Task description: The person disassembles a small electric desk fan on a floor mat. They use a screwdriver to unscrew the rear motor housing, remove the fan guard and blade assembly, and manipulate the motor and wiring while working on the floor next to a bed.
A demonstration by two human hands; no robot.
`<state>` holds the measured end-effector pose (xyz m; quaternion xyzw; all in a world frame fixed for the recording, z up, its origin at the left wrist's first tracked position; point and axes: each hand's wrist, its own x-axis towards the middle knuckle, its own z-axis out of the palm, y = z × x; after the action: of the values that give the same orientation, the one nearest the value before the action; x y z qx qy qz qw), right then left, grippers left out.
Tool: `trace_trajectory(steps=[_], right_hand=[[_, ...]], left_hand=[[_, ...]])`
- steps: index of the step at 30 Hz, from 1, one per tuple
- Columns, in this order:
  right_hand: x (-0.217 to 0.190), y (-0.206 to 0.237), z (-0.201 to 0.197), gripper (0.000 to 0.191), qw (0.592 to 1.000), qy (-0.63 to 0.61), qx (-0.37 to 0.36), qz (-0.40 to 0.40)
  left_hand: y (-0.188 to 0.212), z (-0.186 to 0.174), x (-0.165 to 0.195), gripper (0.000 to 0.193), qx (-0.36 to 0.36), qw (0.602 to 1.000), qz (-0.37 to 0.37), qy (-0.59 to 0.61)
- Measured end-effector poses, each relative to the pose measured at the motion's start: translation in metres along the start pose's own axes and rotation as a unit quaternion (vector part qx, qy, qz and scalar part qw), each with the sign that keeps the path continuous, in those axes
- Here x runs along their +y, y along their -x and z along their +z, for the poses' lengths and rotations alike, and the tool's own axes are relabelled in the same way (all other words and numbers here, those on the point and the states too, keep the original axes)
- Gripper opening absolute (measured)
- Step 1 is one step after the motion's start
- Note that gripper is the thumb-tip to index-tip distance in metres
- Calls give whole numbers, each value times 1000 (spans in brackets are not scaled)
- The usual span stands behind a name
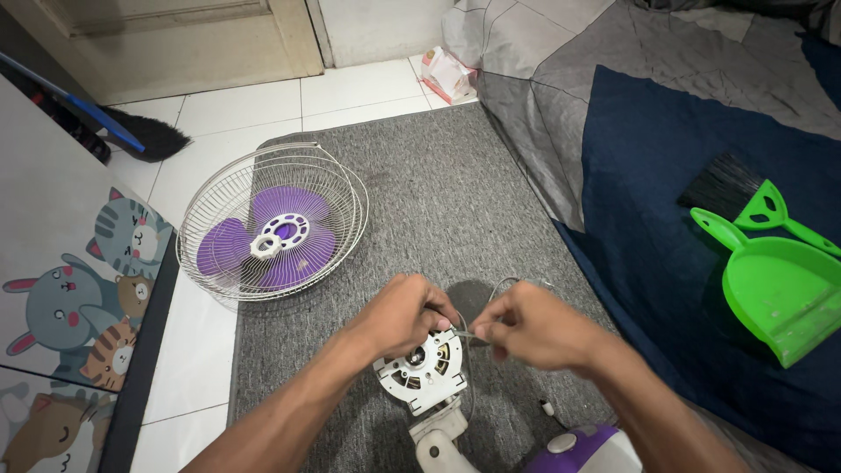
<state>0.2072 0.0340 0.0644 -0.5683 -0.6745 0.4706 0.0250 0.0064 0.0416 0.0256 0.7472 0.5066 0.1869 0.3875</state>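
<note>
A white fan motor (422, 371) with bare windings sits on its white neck above a purple and white fan base (585, 448), on a grey carpet (438, 201). My left hand (401, 314) is closed just above the motor, pinching a thin grey wire (496, 289). My right hand (530, 326) faces it, fingertips pinched on a small thin piece of the same wire between both hands. The wire loops up behind my right hand.
A wire fan guard (273, 221) holding a purple blade (263, 241) lies on the carpet's left edge. A green dustpan (778, 293) and brush (745, 193) rest on a blue blanket to the right. A broom (144, 133) and a cartoon mat (70, 289) are at left.
</note>
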Motion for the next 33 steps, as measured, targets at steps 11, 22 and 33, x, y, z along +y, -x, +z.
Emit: trace_trajectory(steps=[11, 22, 33], right_hand=[[43, -17, 9, 23, 994, -92, -17, -62], [34, 6, 49, 23, 986, -129, 107, -13], [-1, 32, 47, 26, 986, 22, 159, 46]], left_hand=[[3, -3, 0, 12, -31, 999, -5, -30], [-6, -1, -1, 11, -58, 995, -30, -69], [-16, -10, -4, 6, -129, 984, -32, -120]])
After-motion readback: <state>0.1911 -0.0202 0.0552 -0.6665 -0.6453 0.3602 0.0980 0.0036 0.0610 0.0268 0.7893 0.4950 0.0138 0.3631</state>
